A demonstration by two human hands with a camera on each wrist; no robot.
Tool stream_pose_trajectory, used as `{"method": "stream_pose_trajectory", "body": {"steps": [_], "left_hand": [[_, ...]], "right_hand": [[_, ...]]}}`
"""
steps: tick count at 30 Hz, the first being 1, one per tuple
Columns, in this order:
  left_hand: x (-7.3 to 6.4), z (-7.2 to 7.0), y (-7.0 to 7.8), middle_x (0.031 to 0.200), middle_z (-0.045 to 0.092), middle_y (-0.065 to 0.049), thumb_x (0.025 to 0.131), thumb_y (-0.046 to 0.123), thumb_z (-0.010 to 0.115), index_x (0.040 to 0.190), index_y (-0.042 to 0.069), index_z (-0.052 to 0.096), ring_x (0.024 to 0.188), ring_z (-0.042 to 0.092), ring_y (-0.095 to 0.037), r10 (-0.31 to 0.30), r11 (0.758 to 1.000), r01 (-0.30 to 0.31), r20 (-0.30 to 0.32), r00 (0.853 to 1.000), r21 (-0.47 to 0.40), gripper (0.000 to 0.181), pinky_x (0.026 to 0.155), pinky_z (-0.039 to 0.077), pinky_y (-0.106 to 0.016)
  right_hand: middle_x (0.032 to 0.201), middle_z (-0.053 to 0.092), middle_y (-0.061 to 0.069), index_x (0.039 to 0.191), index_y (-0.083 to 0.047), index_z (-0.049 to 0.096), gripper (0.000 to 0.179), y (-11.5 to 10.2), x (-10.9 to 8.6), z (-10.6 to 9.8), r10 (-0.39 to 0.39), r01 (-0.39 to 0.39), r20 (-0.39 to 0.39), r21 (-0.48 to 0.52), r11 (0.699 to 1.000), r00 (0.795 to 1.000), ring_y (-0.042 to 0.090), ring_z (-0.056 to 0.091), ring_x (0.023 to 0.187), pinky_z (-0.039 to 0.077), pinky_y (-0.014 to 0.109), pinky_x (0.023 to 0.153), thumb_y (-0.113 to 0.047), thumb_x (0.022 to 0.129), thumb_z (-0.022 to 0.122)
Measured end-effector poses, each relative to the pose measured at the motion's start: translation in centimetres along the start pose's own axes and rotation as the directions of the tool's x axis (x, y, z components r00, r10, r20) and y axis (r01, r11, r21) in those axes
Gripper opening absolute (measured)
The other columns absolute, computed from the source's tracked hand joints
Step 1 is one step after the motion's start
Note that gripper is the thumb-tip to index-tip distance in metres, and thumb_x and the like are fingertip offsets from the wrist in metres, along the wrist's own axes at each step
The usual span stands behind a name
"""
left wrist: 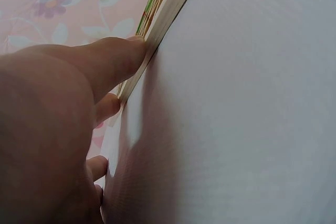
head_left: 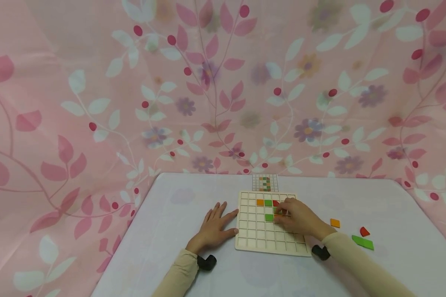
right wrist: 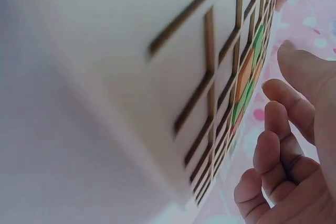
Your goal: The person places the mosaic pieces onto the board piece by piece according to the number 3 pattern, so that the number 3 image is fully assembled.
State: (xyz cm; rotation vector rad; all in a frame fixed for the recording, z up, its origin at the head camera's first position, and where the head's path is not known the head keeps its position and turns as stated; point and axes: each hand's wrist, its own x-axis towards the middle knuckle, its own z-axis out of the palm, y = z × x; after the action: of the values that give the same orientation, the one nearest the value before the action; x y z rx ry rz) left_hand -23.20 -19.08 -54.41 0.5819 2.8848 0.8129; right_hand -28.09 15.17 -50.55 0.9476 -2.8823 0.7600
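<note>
A pale wooden grid board (head_left: 260, 235) lies on the white table. In its upper rows sit an orange tile (head_left: 260, 202), a green tile (head_left: 268, 202), a red tile (head_left: 275, 203) and, lower down, another green tile (head_left: 269, 217). My left hand (head_left: 215, 227) lies flat on the table, and its fingertips (left wrist: 131, 51) touch the board's left edge (left wrist: 168, 3). My right hand (head_left: 297, 216) hovers over the board's right half with its fingertips down by the red and green tiles. In the right wrist view its fingers (right wrist: 278, 150) are loosely curled and hold nothing visible above the grid (right wrist: 157, 51).
A small pattern card (head_left: 265, 182) lies just beyond the board. Loose pieces sit to the right of it: an orange square (head_left: 335, 223), a red piece (head_left: 364, 231) and a green piece (head_left: 362, 242). A pink floral cloth hangs behind and beside the table.
</note>
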Motion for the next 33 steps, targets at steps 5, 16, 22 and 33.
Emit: {"method": "stream_pose_trajectory", "body": {"steps": [5, 16, 22, 33], "left_hand": [[0.0, 0.1, 0.2, 0.176, 0.02, -0.02, 0.104, 0.05, 0.063, 0.163, 0.026, 0.046, 0.165, 0.008, -0.045, 0.0, 1.0, 0.0, -0.001, 1.0, -0.007, 0.066, 0.129, 0.01, -0.068], [-0.1, -0.2, 0.4, 0.176, 0.02, -0.022, 0.105, 0.049, 0.062, 0.163, 0.023, 0.046, 0.164, 0.008, -0.047, 0.006, 1.0, -0.006, 0.003, 1.0, -0.004, 0.065, 0.128, 0.01, -0.07], [0.0, -0.3, 0.4, 0.176, 0.02, -0.021, 0.104, 0.05, 0.062, 0.162, 0.024, 0.047, 0.164, 0.008, -0.047, 0.002, 1.0, -0.002, -0.001, 1.0, -0.001, 0.065, 0.128, 0.01, -0.069], [-0.1, 0.0, 0.3, 0.176, 0.02, -0.021, 0.103, 0.05, 0.063, 0.162, 0.025, 0.047, 0.164, 0.008, -0.046, -0.013, 1.0, 0.013, -0.003, 1.0, -0.013, 0.066, 0.129, 0.009, -0.069]], "right_hand": [[0.091, 0.06, -0.01, 0.098, -0.022, 0.075, 0.01, 0.9, -1.8, -1.8, 0.054, -0.053, 0.002, -0.032, 0.998, 0.999, 0.011, 0.053, 0.088, 0.047, 0.028, 0.073, -0.027, 0.094, 0.082], [0.095, 0.065, -0.01, 0.1, -0.021, 0.077, 0.007, 5.8, -6.8, -4.8, 0.081, -0.092, -0.09, -0.122, 0.988, 0.993, 0.014, 0.061, 0.093, 0.055, 0.035, 0.078, -0.024, 0.095, 0.081], [0.104, 0.068, -0.004, 0.105, -0.018, 0.078, 0.017, 8.3, -9.6, -6.6, 0.142, -0.153, -0.105, -0.113, 0.982, 0.984, 0.021, 0.063, 0.098, 0.057, 0.042, 0.08, -0.032, 0.095, 0.082], [0.103, 0.069, 0.006, 0.107, -0.008, 0.076, 0.023, 12.3, -14.5, -9.1, 0.27, -0.277, -0.065, -0.16, 0.948, 0.961, 0.026, 0.064, 0.095, 0.058, 0.043, 0.078, -0.028, 0.095, 0.08]]}}
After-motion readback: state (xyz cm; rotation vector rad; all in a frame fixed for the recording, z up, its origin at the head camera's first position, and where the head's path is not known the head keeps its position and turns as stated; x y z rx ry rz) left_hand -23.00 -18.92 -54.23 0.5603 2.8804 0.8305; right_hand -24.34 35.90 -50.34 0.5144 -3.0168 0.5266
